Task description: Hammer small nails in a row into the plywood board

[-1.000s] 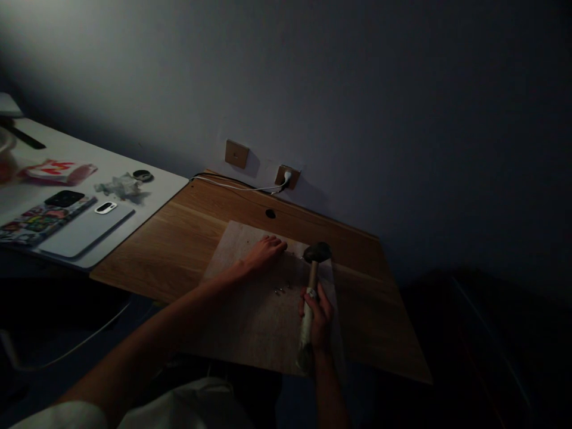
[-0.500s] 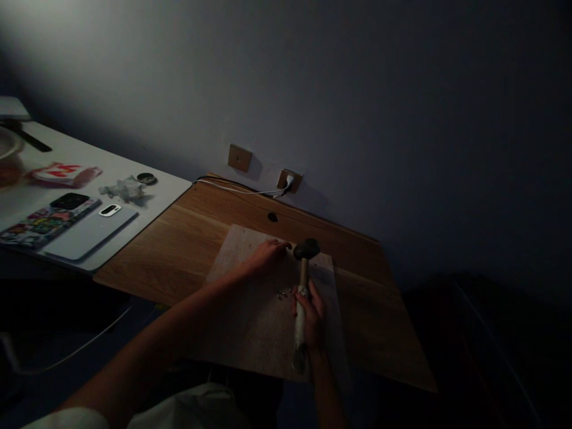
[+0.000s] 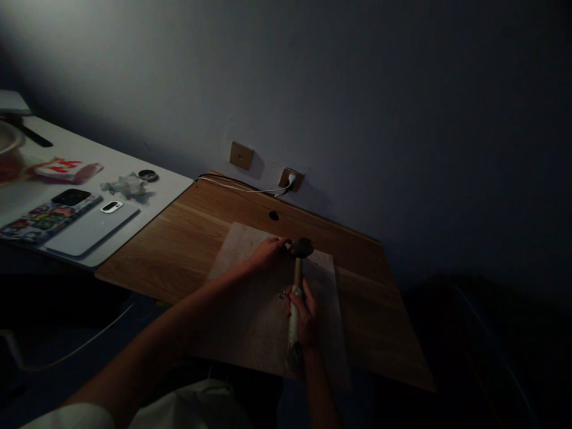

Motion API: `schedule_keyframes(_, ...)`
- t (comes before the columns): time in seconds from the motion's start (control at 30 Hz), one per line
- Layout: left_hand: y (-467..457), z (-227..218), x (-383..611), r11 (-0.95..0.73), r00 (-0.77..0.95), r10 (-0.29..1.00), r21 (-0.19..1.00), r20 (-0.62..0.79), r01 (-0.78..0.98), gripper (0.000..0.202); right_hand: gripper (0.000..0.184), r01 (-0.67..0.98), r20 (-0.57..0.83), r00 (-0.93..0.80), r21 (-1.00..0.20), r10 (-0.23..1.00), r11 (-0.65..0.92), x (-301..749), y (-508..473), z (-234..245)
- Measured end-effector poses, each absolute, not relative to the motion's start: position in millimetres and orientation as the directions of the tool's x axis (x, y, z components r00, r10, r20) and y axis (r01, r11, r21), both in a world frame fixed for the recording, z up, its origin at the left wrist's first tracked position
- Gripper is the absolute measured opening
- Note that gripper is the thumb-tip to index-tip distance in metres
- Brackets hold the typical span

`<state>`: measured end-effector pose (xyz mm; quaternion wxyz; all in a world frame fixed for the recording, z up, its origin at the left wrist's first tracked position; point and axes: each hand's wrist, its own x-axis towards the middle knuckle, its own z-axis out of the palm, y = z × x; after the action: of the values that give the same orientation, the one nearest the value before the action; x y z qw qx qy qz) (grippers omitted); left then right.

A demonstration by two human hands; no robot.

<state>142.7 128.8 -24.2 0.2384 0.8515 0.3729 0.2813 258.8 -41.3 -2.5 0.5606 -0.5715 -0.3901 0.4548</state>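
Note:
My right hand [image 3: 302, 314] is wrapped round the pale handle of a hammer [image 3: 295, 292], whose dark head hangs right by my left fingertips. My left hand [image 3: 267, 252] rests on a light board [image 3: 250, 322] lying on the wooden desk [image 3: 179, 244]; its fingers are pinched together near the hammer head, on something too small to make out. A few small metal nails [image 3: 282, 294] lie on the board just left of the hammer handle.
A white table [image 3: 147, 193] adjoins the desk on the left, carrying two phones [image 3: 67, 217], a crumpled wrapper [image 3: 123, 186] and a red packet [image 3: 67, 170]. Wall sockets [image 3: 290, 177] with a white cable sit behind the desk. The right side is dark.
The hammer and my right hand have shifted left, bringing the head close to my left fingertips. My left hand has stayed in place on the board.

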Motion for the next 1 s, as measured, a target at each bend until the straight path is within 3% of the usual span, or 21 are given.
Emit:
schedule_keyframes(0.2,130,-28,141,-0.661,0.576,0.725,0.617,0.377,0.427,0.038,0.045,-0.034,-0.107,0.271,-0.994,0.957,-0.101,261,-42,-12)
schedule_keyframes(0.4,129,-26,140,-0.636,0.571,0.75,0.6,0.334,0.485,0.042,0.05,0.007,-0.089,0.275,-0.995,0.957,-0.095,261,-43,-14)
schedule_keyframes(0.83,126,-22,139,-0.61,0.567,0.767,0.619,0.302,0.495,0.035,0.039,-0.013,-0.088,0.285,-0.996,0.954,-0.088,257,-43,-5)
schedule_keyframes(1.0,125,-21,140,-0.615,0.568,0.766,0.599,0.3,0.513,0.042,0.035,-0.02,-0.062,0.384,-0.998,0.921,-0.058,257,-45,1)
